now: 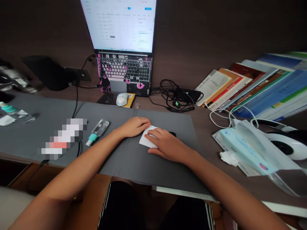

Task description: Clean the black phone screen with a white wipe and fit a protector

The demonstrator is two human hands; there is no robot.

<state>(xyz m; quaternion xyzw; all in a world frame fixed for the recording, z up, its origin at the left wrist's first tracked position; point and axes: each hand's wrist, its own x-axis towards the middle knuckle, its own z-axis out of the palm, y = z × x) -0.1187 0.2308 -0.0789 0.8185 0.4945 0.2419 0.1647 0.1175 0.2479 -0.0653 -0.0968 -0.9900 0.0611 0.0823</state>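
Note:
My left hand [136,127] rests on the grey desk mat [141,163]. Its fingers are bent and pressed together, their tips at the upper edge of a white tissue [145,140]; what they hold, if anything, is hidden. Across the tissue lies my right hand [166,144], its fingers closed down on it and the thumb by its lower corner. A dark, rounded edge of a flat object, perhaps a phone [173,134], shows behind the right knuckles; the rest is covered. Left of my left forearm lies a clear spray bottle [100,127] with a teal top.
An open laptop [124,72] stands at the back, a mouse [122,99] before it. Cables and a black adapter [187,97] lie beside leaning books [251,84]. At right are a tissue pack [244,150], a crumpled tissue [229,158] and headphones [285,145]. A blurred-out item [64,139] sits left.

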